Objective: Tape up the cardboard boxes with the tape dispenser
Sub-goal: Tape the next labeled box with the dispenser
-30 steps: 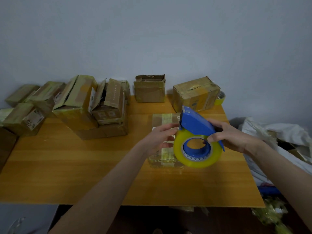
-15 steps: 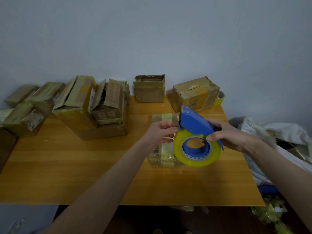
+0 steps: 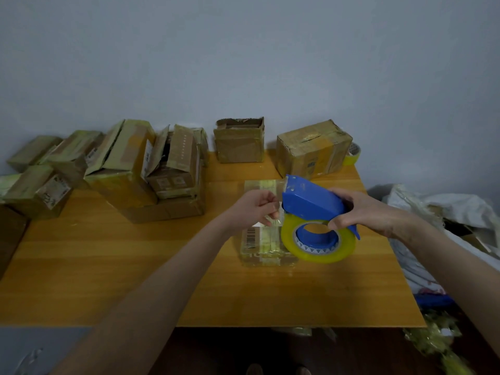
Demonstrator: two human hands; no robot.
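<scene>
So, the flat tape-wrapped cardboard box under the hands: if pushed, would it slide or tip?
Probably slide: the flat tape-wrapped cardboard box lies low and broad on the wooden table, so tipping looks unlikely. Its glossy tape skin suggests a slippery grip. It looks small, so likely light, though its contents are hidden.

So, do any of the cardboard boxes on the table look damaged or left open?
Yes. The back-centre box stands open, its top edge ragged. The back-right box has a slit torn in its top. In the left pile, the upper box has flaps sticking up unsealed.
</scene>
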